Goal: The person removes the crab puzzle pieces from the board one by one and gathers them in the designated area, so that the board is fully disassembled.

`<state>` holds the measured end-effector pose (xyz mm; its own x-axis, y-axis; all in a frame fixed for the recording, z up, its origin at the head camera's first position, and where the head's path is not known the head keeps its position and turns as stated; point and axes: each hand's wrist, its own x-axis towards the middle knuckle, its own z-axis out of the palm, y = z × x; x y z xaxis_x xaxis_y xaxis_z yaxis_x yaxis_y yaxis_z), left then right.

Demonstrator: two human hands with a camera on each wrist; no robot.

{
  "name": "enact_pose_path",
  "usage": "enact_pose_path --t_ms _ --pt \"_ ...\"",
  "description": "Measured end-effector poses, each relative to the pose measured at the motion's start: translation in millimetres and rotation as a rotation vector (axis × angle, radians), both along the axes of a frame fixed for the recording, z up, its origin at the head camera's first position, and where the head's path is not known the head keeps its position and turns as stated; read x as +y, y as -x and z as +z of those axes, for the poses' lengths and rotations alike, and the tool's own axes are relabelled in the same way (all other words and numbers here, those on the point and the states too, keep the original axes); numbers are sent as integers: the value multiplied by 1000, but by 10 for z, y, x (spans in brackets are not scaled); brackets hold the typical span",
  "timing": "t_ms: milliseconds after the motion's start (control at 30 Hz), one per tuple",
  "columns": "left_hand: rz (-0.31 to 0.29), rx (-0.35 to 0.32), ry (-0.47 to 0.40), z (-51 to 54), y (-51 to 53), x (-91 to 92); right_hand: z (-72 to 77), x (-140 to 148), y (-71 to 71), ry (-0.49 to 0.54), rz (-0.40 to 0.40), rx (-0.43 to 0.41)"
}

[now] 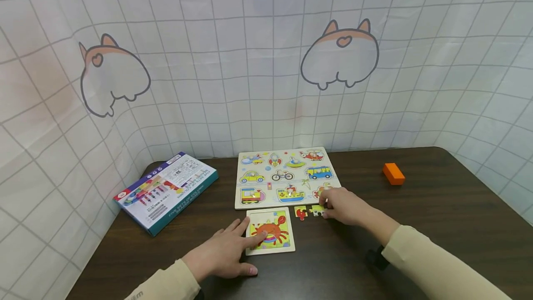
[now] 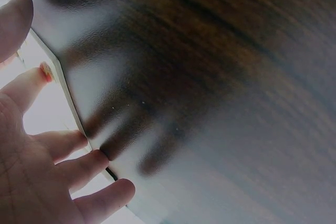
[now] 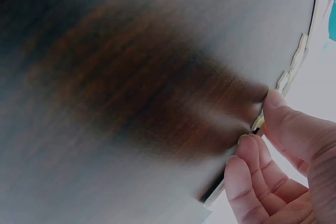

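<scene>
A small square crab jigsaw puzzle [image 1: 270,240] in a pale wooden tray lies on the dark table. My left hand [image 1: 229,249] rests on its left side with fingers spread, the index fingertip on the crab picture; the left wrist view shows the extended fingers [image 2: 68,174] along the tray's edge. My right hand [image 1: 343,205] pinches a yellow-green jigsaw piece [image 1: 317,210] between thumb and fingers, low at the table. In the right wrist view the thumb [image 3: 286,116] and fingertips meet at the piece's thin edge. Beside it lies a red and yellow jigsaw piece [image 1: 300,213].
Behind the crab puzzle lies a larger wooden board [image 1: 272,184] with vehicle pictures; my right hand covers its near right corner. A flat box [image 1: 166,193] lies at the left. An orange block [image 1: 393,174] stands at the right. A gridded white curtain [image 1: 266,82] hangs behind the table.
</scene>
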<state>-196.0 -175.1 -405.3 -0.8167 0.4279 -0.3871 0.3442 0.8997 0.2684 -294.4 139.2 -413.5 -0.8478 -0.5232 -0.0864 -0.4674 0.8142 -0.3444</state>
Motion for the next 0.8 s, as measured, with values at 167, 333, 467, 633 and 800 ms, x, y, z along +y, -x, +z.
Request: enact_pose_path --t_ms 167,333,467,633,800 --pt "2 -3 2 1 3 3 4 0 -5 -5 2 3" --pt "6 -5 5 2 8 2 41 -36 -16 -17 -4 24" --pt "10 -5 10 9 11 -2 95 -150 -60 -20 18 48" --pt "6 3 5 -4 17 -10 110 -361 -140 14 120 72" --pt "-13 18 8 -33 20 -14 67 -589 -178 32 185 65"
